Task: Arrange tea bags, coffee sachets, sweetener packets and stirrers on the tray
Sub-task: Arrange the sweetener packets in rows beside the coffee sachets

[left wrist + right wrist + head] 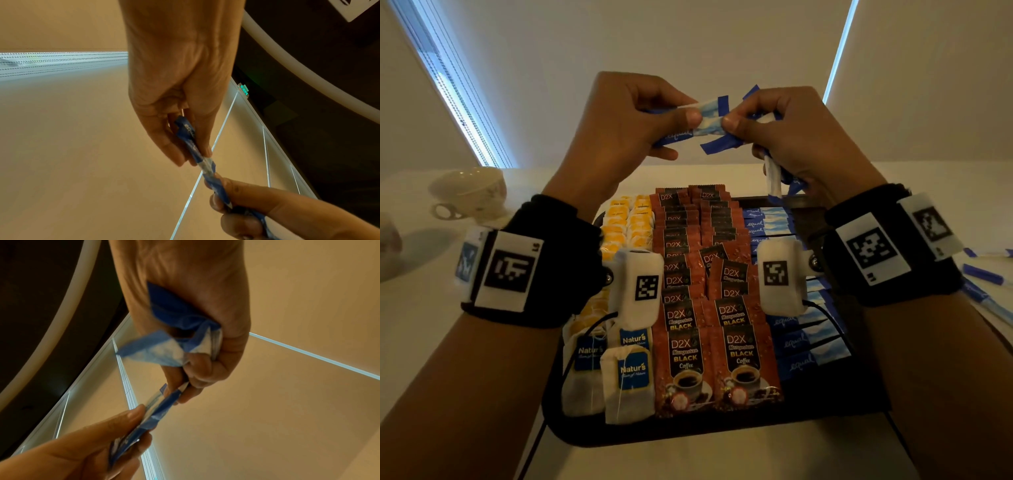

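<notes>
Left hand [619,113] and right hand [787,133] pinch blue sweetener packets [709,116] above the tray [688,431]; packet count indiscernible, tray's far edge hidden.

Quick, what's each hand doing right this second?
Left hand: pinching blue-and-white paper sweetener packets.
Right hand: gripping a bunch of the same packets.

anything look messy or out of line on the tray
Yes: midway up the coffee sachets' two columns, a couple of sachets lie tilted, breaking the straight overlap. The tea bags and the tray's sweetener packets look evenly fanned.
</notes>
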Demonstrator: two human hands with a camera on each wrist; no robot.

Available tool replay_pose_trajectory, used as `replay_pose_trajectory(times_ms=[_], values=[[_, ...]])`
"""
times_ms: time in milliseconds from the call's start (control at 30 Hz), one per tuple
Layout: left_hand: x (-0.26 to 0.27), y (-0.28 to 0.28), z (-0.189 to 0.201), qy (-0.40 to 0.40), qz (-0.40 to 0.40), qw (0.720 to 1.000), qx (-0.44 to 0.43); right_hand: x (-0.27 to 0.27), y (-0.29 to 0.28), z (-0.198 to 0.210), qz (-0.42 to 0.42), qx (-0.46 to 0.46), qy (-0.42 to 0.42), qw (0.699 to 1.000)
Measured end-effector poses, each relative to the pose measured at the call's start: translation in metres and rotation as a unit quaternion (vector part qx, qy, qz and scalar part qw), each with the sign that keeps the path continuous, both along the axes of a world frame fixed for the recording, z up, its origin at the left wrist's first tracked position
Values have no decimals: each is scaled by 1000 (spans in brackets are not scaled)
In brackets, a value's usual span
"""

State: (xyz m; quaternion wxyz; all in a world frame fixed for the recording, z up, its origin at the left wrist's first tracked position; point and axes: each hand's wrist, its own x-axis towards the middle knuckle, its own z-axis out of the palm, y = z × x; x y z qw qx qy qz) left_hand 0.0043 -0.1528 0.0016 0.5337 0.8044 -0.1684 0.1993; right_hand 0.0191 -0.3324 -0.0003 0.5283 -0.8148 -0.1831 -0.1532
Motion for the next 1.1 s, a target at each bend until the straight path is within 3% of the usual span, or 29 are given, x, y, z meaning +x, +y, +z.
replay_pose_trajectory(times_ms=[200,500,1100], values=[[-3,-4,2,36,-8,999,15,0,0,3,-16,-56,-21,998],[-5,-8,2,51,-13,999,15,-6,-7,9,13,-14,-28,999],[-8,-12,3,74,15,995,59,5,-3,6,-36,-142,-90,985]])
